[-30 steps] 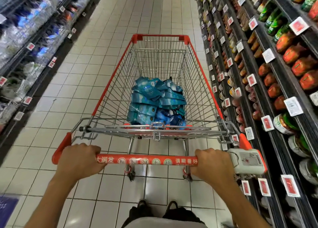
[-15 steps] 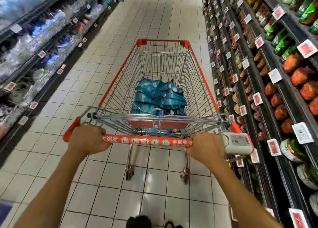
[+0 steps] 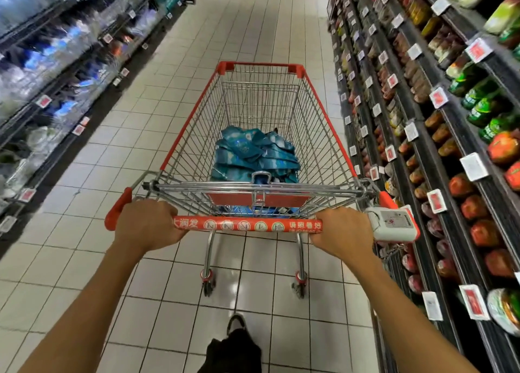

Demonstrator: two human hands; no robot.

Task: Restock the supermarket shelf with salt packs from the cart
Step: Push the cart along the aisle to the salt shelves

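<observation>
I have my left hand [image 3: 146, 223] and right hand [image 3: 342, 229] both curled round the cart [image 3: 194, 136] handle at lower centre. Salt packs [image 3: 253, 156] lie heaped in its basket. Open tiled floor [image 3: 174, 71] runs ahead, while the right shelf [image 3: 422, 153] edge sits just beside the cart.

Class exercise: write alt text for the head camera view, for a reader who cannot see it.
Both hands, left hand and right hand, grip the red handle of a wire cart holding blue salt packs, in a tiled aisle between stocked shelves.
</observation>
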